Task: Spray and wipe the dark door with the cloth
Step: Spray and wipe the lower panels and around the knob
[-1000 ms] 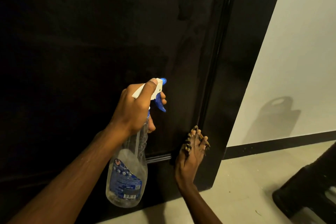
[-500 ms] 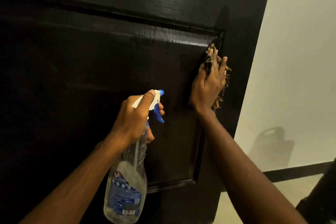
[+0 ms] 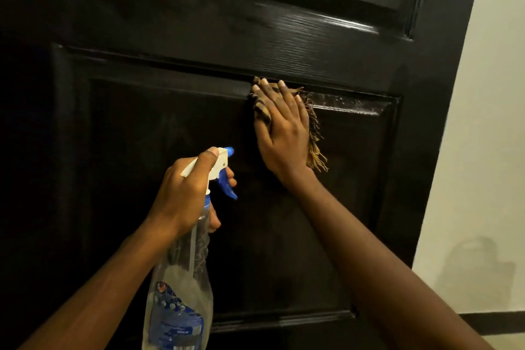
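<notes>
Right hand flat, pressing cloth on door; left hand gripping bottle at 7 o'clock; wall at 3.

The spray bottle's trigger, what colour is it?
Blue, on a white spray head, above a clear spray bottle with a blue label; the head view shows it, held in the left hand.

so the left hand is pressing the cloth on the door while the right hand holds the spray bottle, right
Swapped. The head view shows the right hand pressing the cloth on the door, while the left hand holds the spray bottle.
</notes>
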